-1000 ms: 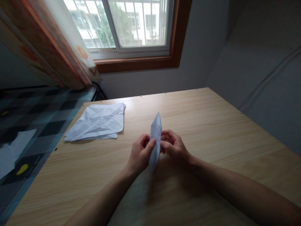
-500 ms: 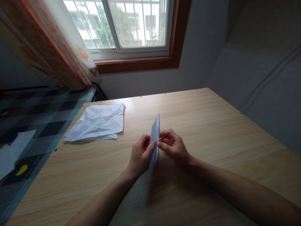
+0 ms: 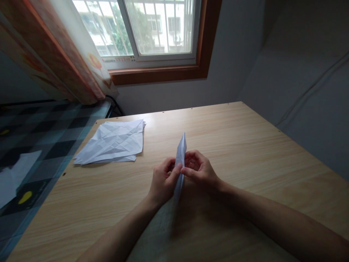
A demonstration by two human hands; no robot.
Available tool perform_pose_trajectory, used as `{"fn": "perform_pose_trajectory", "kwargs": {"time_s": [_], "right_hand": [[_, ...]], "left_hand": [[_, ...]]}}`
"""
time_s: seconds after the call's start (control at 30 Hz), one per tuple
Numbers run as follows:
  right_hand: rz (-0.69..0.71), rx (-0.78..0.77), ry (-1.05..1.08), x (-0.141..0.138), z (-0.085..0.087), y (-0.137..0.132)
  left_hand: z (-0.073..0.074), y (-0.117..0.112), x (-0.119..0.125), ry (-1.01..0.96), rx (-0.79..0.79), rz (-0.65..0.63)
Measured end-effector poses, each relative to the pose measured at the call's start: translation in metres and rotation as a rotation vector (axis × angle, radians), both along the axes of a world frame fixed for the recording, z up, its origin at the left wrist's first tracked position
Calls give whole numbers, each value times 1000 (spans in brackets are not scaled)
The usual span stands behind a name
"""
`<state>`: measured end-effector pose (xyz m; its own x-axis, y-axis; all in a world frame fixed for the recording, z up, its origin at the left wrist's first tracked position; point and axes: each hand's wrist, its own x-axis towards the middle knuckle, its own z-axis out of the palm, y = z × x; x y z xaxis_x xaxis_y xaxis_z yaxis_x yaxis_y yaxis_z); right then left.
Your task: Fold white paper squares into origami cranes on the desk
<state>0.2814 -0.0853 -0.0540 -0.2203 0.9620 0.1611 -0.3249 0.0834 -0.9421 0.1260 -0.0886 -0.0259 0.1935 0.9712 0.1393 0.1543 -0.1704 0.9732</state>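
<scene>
A folded white paper piece (image 3: 181, 153), long and pointed at both ends, stands on edge over the middle of the wooden table (image 3: 245, 145). My left hand (image 3: 163, 180) pinches its middle from the left, thumb against the paper. My right hand (image 3: 200, 170) pinches the same spot from the right, fingers curled. The paper's lower tip points down between my wrists.
A stack of creased white paper sheets (image 3: 113, 141) lies at the table's far left. Left of the table is a checked bedcover (image 3: 35, 138) with a loose white sheet (image 3: 13, 176). A window and an orange curtain (image 3: 62, 54) are behind; a grey wall runs along the right.
The folded paper has been squeezed from a wider diamond face into a thin edge-on shape. Both hands have closed in slightly on its middle.
</scene>
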Motion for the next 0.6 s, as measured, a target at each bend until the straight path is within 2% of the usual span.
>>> {"fn": "perform_pose_trajectory", "kwargs": {"time_s": [0.37,0.6], "right_hand": [[-54,61,-71,2,7,-2],[-47,52,-34,1,8,-1]], "left_hand": [[-2,1,-1,16,16,37],[0,0,-1,44,26,52]]}}
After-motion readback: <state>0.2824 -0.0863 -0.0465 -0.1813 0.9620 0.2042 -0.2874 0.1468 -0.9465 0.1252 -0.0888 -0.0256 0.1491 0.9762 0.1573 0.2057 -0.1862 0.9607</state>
